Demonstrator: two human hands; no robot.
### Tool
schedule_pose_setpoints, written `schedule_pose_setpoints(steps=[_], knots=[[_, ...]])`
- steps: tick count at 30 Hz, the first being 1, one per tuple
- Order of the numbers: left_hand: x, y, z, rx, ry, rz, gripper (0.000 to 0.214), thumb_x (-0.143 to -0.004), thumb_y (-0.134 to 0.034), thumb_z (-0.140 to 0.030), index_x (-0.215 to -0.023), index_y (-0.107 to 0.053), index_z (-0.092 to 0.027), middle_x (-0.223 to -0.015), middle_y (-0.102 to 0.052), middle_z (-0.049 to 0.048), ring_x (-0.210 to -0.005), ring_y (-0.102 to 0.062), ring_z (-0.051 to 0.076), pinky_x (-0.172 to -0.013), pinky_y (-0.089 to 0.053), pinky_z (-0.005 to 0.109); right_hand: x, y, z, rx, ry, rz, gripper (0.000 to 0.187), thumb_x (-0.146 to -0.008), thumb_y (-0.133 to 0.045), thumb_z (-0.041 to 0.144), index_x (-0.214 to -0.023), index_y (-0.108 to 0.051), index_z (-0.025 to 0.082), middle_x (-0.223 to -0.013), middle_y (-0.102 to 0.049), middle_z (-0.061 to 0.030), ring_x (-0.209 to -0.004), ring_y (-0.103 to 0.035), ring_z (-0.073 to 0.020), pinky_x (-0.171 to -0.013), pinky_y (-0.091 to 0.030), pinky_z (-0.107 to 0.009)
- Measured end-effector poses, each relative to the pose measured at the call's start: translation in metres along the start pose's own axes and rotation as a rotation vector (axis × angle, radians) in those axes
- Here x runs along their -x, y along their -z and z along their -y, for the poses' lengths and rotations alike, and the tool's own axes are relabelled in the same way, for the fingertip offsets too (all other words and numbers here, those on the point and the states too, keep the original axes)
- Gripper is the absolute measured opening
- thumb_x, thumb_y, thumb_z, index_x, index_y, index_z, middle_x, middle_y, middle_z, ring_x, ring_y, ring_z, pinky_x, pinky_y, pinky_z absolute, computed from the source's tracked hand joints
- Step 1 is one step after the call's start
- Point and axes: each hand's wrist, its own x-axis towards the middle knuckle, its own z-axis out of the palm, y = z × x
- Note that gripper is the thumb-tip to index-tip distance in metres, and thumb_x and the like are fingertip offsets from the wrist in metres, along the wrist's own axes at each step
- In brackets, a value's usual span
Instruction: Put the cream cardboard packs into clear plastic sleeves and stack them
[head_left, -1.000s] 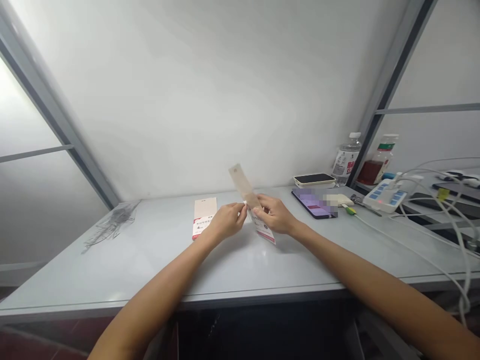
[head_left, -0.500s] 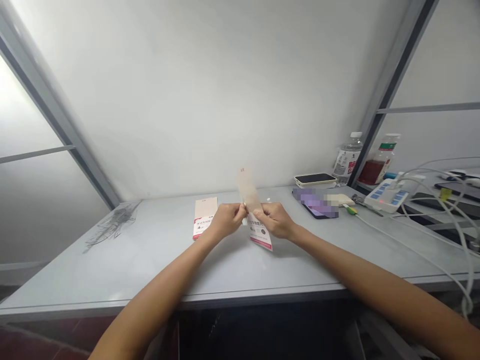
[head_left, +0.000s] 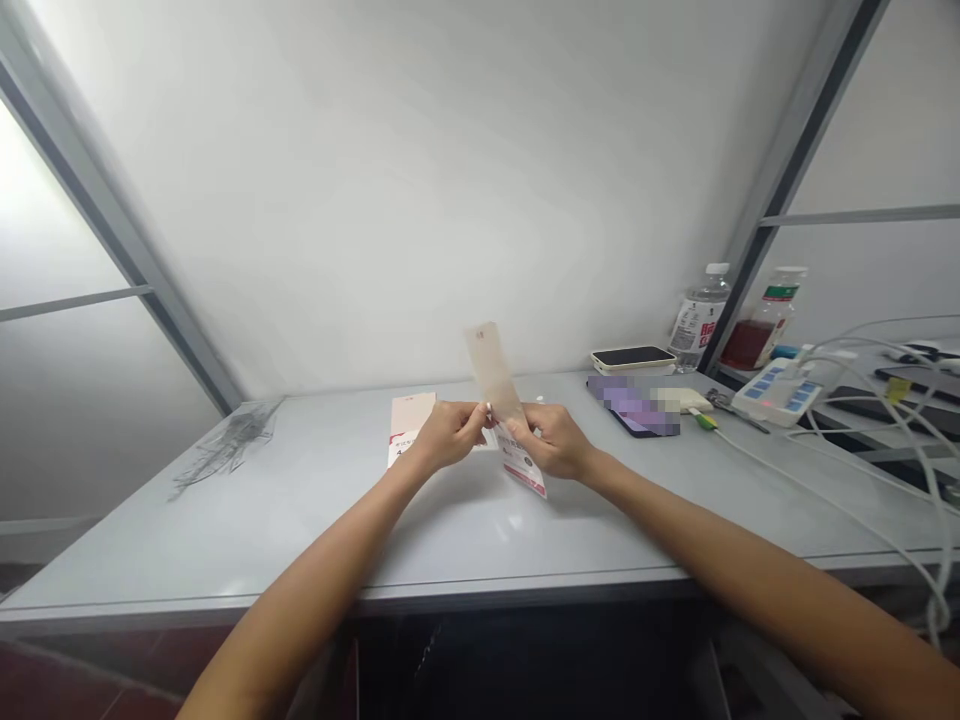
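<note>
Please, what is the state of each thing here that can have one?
Held packet: raised, tilted
Left hand: fingertips pinched at held packet's edge
Right hand: gripping held packet
Other packet: lying down, partly hidden
Clear bottle: upright, capped
Red-liquid bottle: capped, partly filled
Pale-edged phone: face up, screen dark
Power strip: red light on

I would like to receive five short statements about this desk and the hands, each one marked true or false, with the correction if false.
1. The right hand grips a printed packet. True.
2. A second packet leans upright against the wall. False: the second packet lies on the desk, partly hidden behind the left hand.
3. The bottle of dark red liquid stands to the right of the clear bottle. True.
4. The power strip is left of both hands. False: the power strip is to their right.
5. The pale-edged phone lies screen up. True.
</note>
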Motion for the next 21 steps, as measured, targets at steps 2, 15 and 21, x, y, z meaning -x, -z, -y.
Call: schedule_pose_setpoints(steps=[2,15,21], knots=[[0.0,-0.002,0.001,-0.004,-0.01,-0.014,0.046,-0.087,-0.032,-0.044,-0.07,-0.064,-0.016,-0.057,-0.063,0.0016,-0.058,-0.063,0.013,-0.056,-0.045,0.021,0.0,0.0,0.0,0.006,0.012,-0.005,0.032,-0.086,-0.036,0.03,-0.06,-0.049,0.018,-0.053,-0.046,0.001,-0.049,-0.04,-0.0106,-0.049,-0.031,-0.023],[-0.001,-0.014,0.003,0.021,0.025,-0.116,0.036,-0.086,-0.035,-0.04,-0.073,-0.058,-0.016,-0.061,-0.062,0.0016,-0.058,-0.062,0.013,-0.053,-0.044,0.021,0.0,-0.004,0.005,0.026,0.063,-0.02,0.026,-0.087,-0.036,0.025,-0.073,-0.057,0.018,-0.062,-0.054,-0.0007,-0.053,-0.045,-0.0113,-0.054,-0.034,-0.023],[-0.001,-0.016,0.005,0.024,0.055,-0.123,0.028,-0.083,-0.037,-0.032,-0.065,-0.053,-0.017,-0.057,-0.059,-0.0003,-0.056,-0.061,0.013,-0.052,-0.044,0.021,0.0,-0.009,0.002,0.037,0.061,-0.059,0.029,-0.087,-0.036,0.026,-0.065,-0.051,0.017,-0.056,-0.05,0.0002,-0.05,-0.043,-0.0102,-0.05,-0.033,-0.022]])
